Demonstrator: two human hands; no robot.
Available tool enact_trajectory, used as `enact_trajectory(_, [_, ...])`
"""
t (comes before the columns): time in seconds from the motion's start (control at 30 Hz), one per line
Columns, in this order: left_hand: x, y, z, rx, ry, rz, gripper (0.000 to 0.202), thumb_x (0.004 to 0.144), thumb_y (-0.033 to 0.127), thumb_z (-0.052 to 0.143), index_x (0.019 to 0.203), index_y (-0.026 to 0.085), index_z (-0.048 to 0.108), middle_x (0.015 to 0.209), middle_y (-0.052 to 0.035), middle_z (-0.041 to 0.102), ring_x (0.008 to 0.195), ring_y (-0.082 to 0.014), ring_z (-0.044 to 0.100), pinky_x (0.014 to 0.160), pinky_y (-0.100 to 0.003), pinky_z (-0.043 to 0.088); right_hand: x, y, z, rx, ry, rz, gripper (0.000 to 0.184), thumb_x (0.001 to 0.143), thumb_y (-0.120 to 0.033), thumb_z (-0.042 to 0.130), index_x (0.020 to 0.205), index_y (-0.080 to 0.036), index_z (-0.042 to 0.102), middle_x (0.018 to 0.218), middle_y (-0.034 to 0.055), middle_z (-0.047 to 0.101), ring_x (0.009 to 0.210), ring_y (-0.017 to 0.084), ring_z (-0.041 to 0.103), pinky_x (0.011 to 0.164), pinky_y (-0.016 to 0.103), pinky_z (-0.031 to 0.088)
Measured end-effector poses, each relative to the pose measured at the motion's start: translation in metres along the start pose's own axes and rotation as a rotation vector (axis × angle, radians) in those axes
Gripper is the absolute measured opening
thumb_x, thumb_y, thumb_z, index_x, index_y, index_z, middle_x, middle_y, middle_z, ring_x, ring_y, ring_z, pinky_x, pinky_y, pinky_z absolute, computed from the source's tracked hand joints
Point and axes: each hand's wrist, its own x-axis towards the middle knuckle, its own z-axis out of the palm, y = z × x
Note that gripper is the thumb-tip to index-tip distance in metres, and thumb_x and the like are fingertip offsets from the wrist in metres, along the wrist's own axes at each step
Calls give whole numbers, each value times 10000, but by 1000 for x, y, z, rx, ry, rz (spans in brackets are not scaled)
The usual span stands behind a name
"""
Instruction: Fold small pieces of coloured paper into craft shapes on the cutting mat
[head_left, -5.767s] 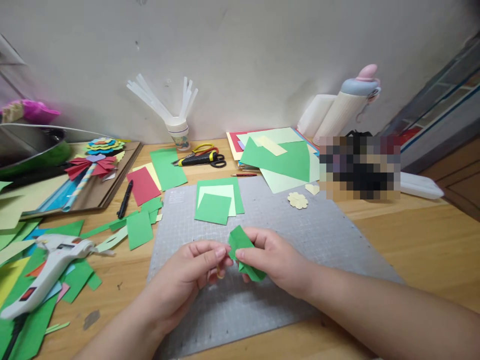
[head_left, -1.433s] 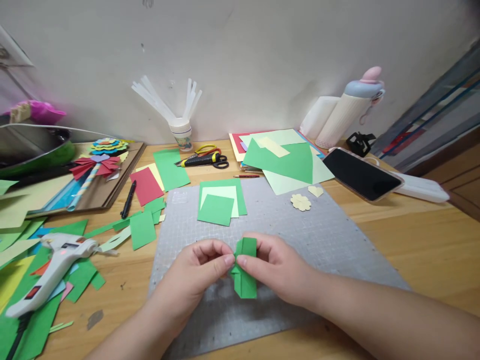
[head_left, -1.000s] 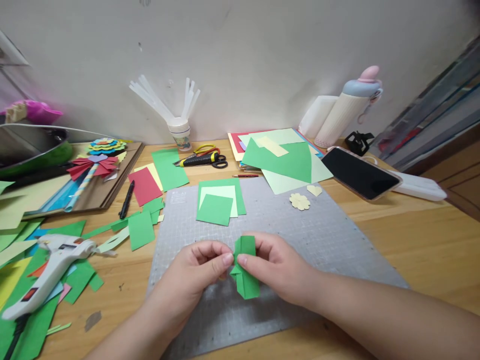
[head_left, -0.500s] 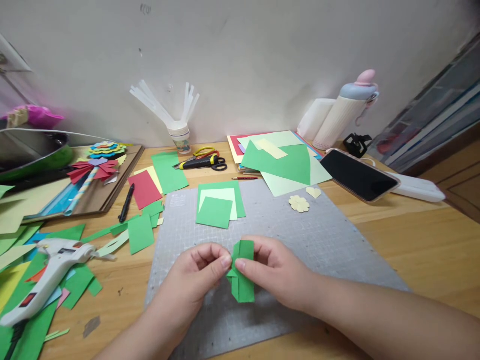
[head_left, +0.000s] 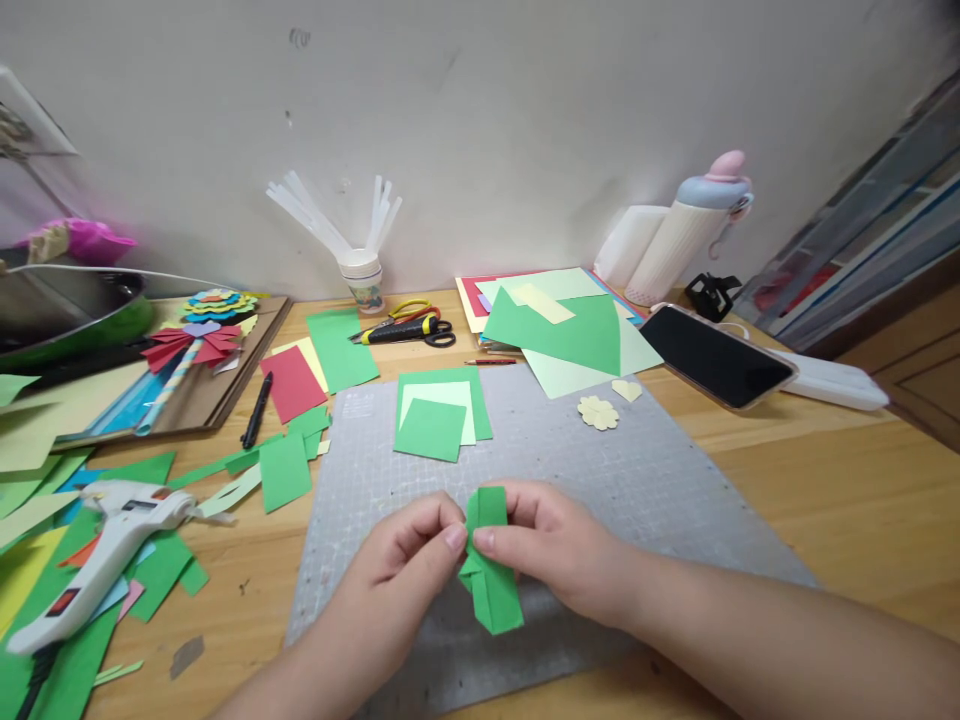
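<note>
A folded piece of green paper [head_left: 495,590] is held between both hands above the grey cutting mat [head_left: 570,460]. My left hand [head_left: 420,550] pinches its left edge between thumb and fingertips. My right hand [head_left: 547,540] grips it from the right, thumb pressed flat on the front and fingers behind, hidden. Creases run along the paper, and a small folded flap sticks out on its lower left side. Beyond the hands, a stack of green paper squares [head_left: 429,430] lies on the mat. A cream paper flower [head_left: 598,413] and a small paper heart [head_left: 627,390] are to its right.
On the left lie a glue gun [head_left: 112,540], green scraps [head_left: 285,472] and a black pen [head_left: 257,410]. Scissors [head_left: 439,332], a cup of white sticks [head_left: 361,278] and a paper pile [head_left: 562,325] stand farther back. A phone [head_left: 720,355] and bottle [head_left: 690,230] are right.
The green paper's lower end has swung slightly down and to the right, tilting it. Both hands keep hold of it, and the whole view has shifted a little.
</note>
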Motion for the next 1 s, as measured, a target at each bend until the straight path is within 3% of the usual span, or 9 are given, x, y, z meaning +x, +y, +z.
enact_trajectory(0.17, [0, -2, 0, 39, 12, 34, 305, 825, 377, 501, 592, 199, 418, 557, 54, 348, 554, -121, 314, 528, -233, 270, 0, 3, -2, -15, -13, 4, 199, 764, -311, 608, 670, -173, 500, 593, -63, 400, 536, 73, 364, 562, 207, 372])
enact_trajectory(0.4, [-1, -10, -3, 116, 77, 79, 259, 752, 299, 515, 540, 203, 401, 529, 43, 360, 532, -126, 340, 514, -247, 283, -1, 7, -1, 7, -73, 56, 225, 770, -365, 606, 733, -162, 517, 612, -41, 481, 520, 75, 440, 518, 209, 363])
enact_trajectory(0.63, [-1, -9, -4, 163, 98, 82, 272, 775, 286, 493, 536, 202, 396, 528, 46, 346, 529, -122, 322, 507, -245, 267, -2, 6, 1, -17, -135, 66, 146, 769, -284, 599, 749, -159, 526, 632, -45, 467, 551, 74, 426, 541, 210, 357])
enact_trajectory(0.87, [4, -4, -1, 49, 69, 4, 297, 832, 410, 476, 626, 198, 457, 564, 45, 393, 560, -129, 356, 545, -249, 285, 1, 3, 2, -25, 38, 5, 83, 753, -227, 555, 696, -169, 538, 614, -46, 477, 553, 76, 429, 530, 199, 355])
enact_trajectory(1.0, [5, -2, -2, 70, 36, -4, 261, 808, 377, 490, 622, 197, 458, 568, 44, 409, 574, -130, 357, 558, -249, 281, 3, 4, -2, -40, 130, 5, 73, 747, -218, 560, 700, -164, 546, 605, -48, 497, 533, 70, 430, 507, 191, 356])
